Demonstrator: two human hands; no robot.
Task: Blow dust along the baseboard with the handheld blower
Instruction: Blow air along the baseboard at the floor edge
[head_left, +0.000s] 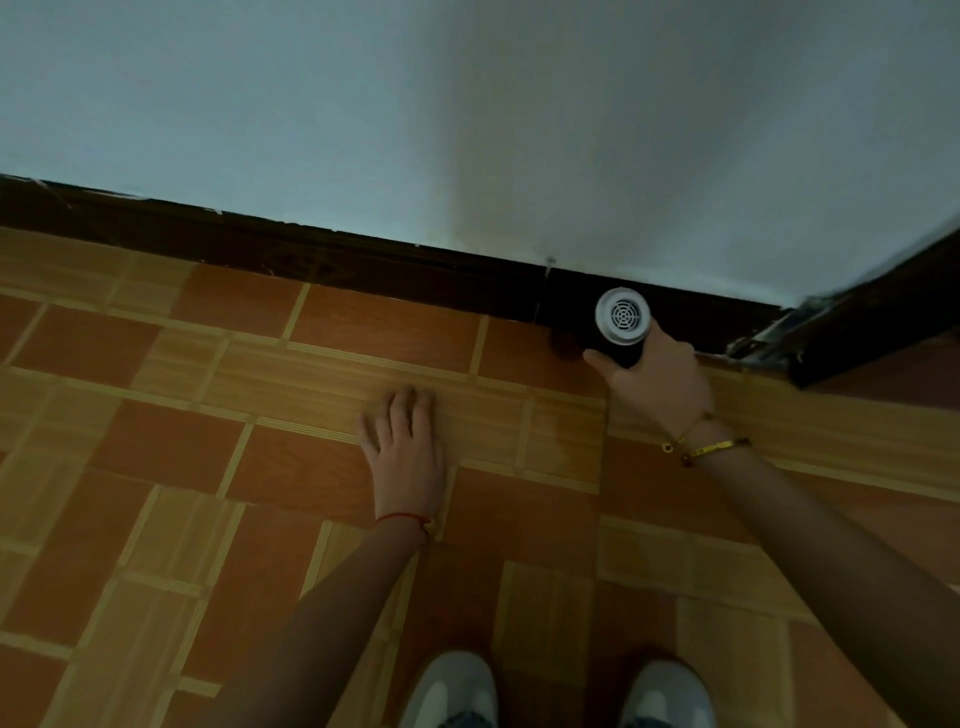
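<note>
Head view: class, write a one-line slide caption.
Right hand aims handheld blower at dark baseboard; left hand rests flat on tiled floor.

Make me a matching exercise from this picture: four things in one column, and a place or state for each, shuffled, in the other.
Things:
1. left hand
2. right hand
3. blower
4. baseboard

Places or states:
A. runs dark along the foot of the wall
B. lies flat on the floor tiles, fingers straight
C. wraps round a black body
D. held close to the baseboard, white grilled end facing the camera

Pairs: 1-B, 2-C, 3-D, 4-A
</note>
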